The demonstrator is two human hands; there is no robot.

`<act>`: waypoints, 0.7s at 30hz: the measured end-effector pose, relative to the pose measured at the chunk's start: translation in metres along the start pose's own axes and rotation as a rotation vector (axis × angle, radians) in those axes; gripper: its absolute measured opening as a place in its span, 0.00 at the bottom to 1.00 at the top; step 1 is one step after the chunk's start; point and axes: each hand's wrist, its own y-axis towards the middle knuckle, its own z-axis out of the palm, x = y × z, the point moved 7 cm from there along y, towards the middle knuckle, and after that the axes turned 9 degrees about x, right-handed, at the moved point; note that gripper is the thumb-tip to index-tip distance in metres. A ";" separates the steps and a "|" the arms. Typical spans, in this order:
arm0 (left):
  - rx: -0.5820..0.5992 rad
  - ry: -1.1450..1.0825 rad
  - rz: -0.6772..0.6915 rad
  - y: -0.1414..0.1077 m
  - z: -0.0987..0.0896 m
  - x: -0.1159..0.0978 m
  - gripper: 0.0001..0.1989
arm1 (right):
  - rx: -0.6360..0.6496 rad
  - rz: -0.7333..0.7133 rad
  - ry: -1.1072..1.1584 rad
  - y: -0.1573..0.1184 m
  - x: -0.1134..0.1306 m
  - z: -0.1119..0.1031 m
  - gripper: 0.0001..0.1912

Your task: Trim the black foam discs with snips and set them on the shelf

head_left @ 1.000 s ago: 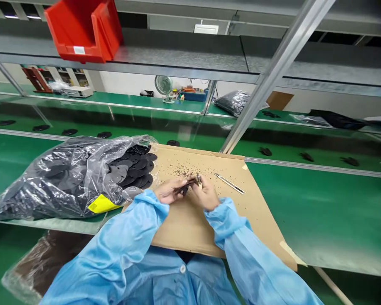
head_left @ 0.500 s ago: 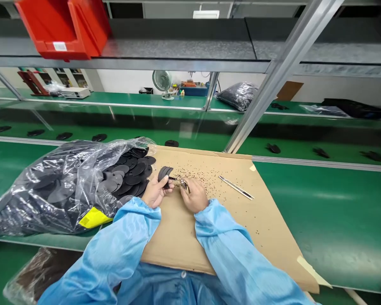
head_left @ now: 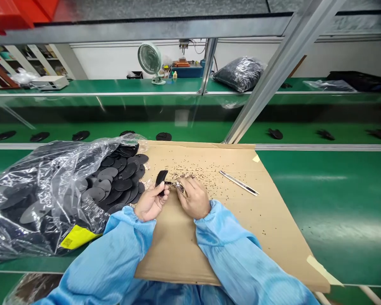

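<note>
My left hand [head_left: 150,204] pinches a dark, curved black plastic piece [head_left: 161,178] between thumb and fingers, above the cardboard sheet [head_left: 174,245]. A thin dark stem juts from the piece toward my right hand [head_left: 195,199]. That hand is closed around small metal nippers [head_left: 180,187], whose jaws meet the stem's end; its grip hides most of the tool. Tiny dark bits [head_left: 188,175] lie scattered over the cardboard behind and right of my hands. A slim utility knife [head_left: 239,183] rests on the sheet to the right.
At the left, an open clear plastic bag [head_left: 47,186] spills black oval discs [head_left: 122,185] beside the cardboard. A yellow label [head_left: 79,236] is on it. Behind the sheet, several black parts [head_left: 164,136] sit along a green belt. A slanted metal post [head_left: 266,89] rises at the back right.
The view has shifted, with the shelf and red bin higher in the picture. The black piece has turned in my left hand, showing a single broad face, and the nippers now meet its stem.
</note>
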 end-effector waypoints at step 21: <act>-0.023 0.018 0.012 -0.007 0.004 0.001 0.07 | 0.080 -0.011 0.014 0.000 0.007 0.000 0.13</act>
